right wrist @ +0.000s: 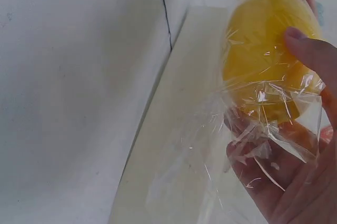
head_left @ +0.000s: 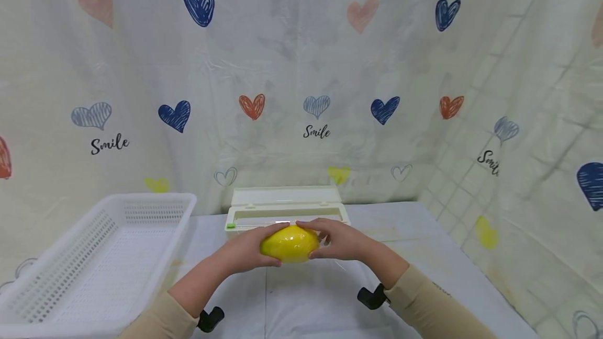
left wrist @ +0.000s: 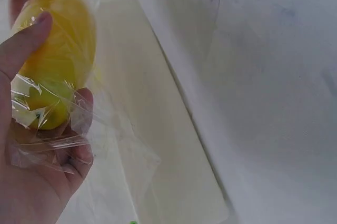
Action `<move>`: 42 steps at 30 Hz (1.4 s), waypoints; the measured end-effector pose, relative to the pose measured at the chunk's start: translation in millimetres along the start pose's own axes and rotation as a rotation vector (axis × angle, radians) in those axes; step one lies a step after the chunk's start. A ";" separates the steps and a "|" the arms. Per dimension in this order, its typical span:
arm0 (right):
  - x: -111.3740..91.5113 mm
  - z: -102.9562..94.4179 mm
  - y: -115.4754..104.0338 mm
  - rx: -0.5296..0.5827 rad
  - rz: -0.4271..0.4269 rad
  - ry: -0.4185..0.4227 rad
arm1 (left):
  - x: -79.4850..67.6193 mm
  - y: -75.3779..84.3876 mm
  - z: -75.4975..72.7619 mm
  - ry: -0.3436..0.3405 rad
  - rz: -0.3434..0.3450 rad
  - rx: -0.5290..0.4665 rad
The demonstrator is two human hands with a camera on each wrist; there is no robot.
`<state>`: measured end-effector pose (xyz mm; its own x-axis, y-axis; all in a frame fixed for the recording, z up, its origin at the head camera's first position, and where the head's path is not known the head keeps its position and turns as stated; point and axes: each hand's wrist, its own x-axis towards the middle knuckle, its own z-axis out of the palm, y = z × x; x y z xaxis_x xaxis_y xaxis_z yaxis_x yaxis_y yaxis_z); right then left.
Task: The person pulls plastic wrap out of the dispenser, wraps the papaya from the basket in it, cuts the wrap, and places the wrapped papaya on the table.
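A yellow mango [head_left: 289, 244], greenish at one end, is held up between both hands in front of the dispenser box. Clear cling film [right wrist: 263, 108] covers it, and loose film trails from its ends in both wrist views. My left hand [head_left: 249, 249] grips one end, thumb on the near side and fingers curled around beneath the film. On the other end, my right hand [head_left: 341, 240] holds it the same way, its thumb [right wrist: 310, 52] pressed on the wrapped skin. Behind the mango stands the pale cling film dispenser [head_left: 287, 213], lid [head_left: 287, 195] raised, with a small green slider [head_left: 231, 226] at its left.
A white perforated plastic basket [head_left: 181, 234] stands on the left of the table. White cloth [head_left: 325, 297] covers the tabletop. A curtain [head_left: 282, 67] printed with hearts hangs behind and along the right side.
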<state>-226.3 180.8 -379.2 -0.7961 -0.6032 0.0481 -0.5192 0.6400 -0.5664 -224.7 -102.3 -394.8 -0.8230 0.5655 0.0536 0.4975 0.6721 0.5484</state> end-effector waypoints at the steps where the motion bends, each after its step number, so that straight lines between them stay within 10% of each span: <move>1: -0.1 -0.3 0.3 -0.002 0.003 0.000 | 0.8 -2.0 1.2 0.002 -0.005 -0.011; 7: -3.0 -2.9 -2.7 -0.172 0.024 0.064 | 3.5 -13.2 2.3 -0.011 -0.020 -0.091; 15: 2.8 13.1 5.3 -0.407 -0.194 0.168 | 9.1 -23.8 -3.9 -0.053 -0.016 -0.145; 24: 11.4 24.9 11.7 -0.323 -0.234 0.200 | 7.5 -18.8 -8.4 -0.072 -0.045 -0.163; 34: 17.0 14.2 9.5 -0.197 -0.167 0.163 | -8.5 -19.7 -17.6 0.118 -0.183 -0.005; 42: 21.5 5.2 4.3 -0.093 -0.097 0.106 | -11.1 -11.1 -15.7 0.204 0.025 0.240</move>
<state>-244.1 168.2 -384.8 -0.7663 -0.6144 0.1880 -0.6181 0.6249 -0.4769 -225.4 -123.5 -388.3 -0.8356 0.4921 0.2440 0.5488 0.7665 0.3335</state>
